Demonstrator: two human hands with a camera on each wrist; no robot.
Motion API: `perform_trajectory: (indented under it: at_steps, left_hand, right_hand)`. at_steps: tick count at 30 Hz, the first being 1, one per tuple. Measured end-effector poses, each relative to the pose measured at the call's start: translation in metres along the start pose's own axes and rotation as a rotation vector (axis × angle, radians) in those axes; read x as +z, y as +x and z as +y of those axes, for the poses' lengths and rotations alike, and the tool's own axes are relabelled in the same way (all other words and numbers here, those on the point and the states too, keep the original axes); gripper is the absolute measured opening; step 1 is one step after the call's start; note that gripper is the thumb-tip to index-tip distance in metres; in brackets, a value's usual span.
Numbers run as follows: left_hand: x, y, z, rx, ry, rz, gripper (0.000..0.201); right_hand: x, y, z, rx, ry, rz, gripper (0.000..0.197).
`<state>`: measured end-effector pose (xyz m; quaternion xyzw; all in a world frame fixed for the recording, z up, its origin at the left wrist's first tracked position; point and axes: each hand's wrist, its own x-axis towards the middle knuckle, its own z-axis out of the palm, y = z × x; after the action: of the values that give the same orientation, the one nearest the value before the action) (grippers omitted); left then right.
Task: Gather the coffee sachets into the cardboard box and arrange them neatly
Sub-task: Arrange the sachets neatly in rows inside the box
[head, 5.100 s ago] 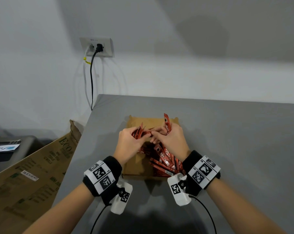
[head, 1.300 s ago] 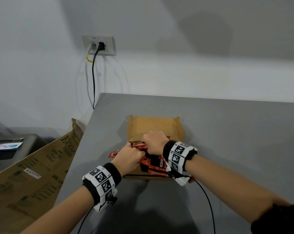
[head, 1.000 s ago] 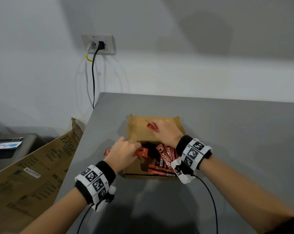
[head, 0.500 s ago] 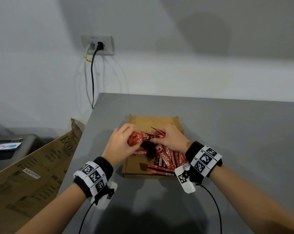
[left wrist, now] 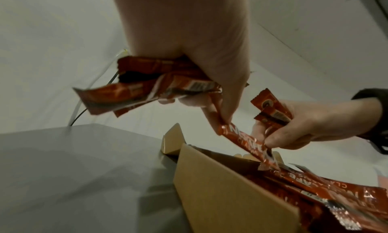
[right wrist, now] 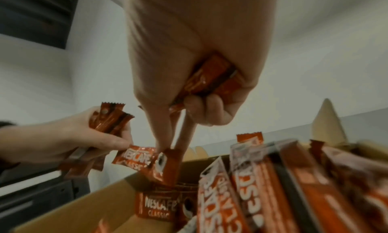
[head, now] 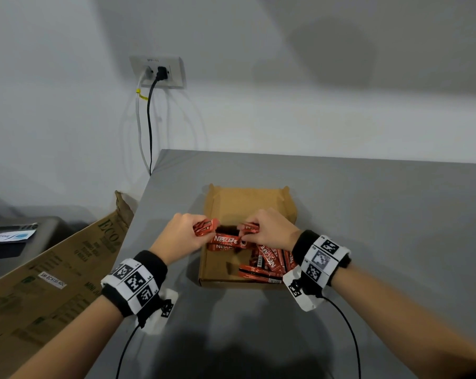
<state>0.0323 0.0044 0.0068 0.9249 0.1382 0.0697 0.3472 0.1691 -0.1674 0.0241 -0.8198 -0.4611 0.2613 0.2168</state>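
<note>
An open cardboard box sits on the grey table, with several red coffee sachets lying loosely in its right half. My left hand is over the box's left wall and grips a small bundle of sachets. My right hand is over the box's middle and holds a few sachets curled in its palm. One sachet hangs level between the hands. The left fingertips pinch one end and the right fingertips pinch the other. Another sachet lies under it.
A big brown carton leans against the table's left edge. A wall socket with two cables hangs behind the table's far left corner. Grey table top stretches to the right of the box. Wrist camera cables trail toward me.
A second ago my right hand was at the box's far flap. It came back to meet the left hand. The hands have since drawn slightly apart, with one sachet held between them.
</note>
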Motion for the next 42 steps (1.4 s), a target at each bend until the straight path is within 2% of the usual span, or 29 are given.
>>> perform_trajectory:
  at_steps: [3, 6, 10, 14, 17, 20, 32, 42]
  left_hand:
    - [0.002, 0.001, 0.004, 0.053, 0.11, -0.062, 0.02]
    - [0.005, 0.002, 0.004, 0.086, 0.247, -0.056, 0.021]
    - [0.012, 0.0, -0.005, 0.061, 0.198, -0.063, 0.022]
    - [0.025, 0.001, -0.009, 0.136, 0.4, -0.03, 0.026]
    - [0.027, 0.005, -0.007, 0.123, 0.501, -0.051, 0.022]
    - [0.027, 0.009, -0.007, 0.105, 0.521, -0.072, 0.02]
    - [0.037, 0.018, -0.005, 0.043, 0.598, -0.104, 0.011]
    - [0.039, 0.019, -0.002, 0.022, 0.607, -0.093, 0.007]
  right_hand:
    - [0.009, 0.009, -0.008, -0.003, -0.162, -0.051, 0.015]
    - [0.012, 0.016, -0.013, 0.01, -0.241, -0.093, 0.019]
    - [0.012, 0.018, -0.011, 0.026, -0.364, -0.087, 0.028]
    - [0.017, 0.02, -0.011, 0.021, -0.424, -0.07, 0.018]
    - [0.017, 0.023, -0.015, 0.011, -0.467, -0.066, 0.009]
    - [0.019, 0.022, -0.018, 0.004, -0.508, -0.059, 0.006]
    - [0.022, 0.023, -0.017, 0.006, -0.562, -0.05, 0.015]
    - [0.024, 0.025, -0.02, 0.004, -0.651, -0.05, 0.009]
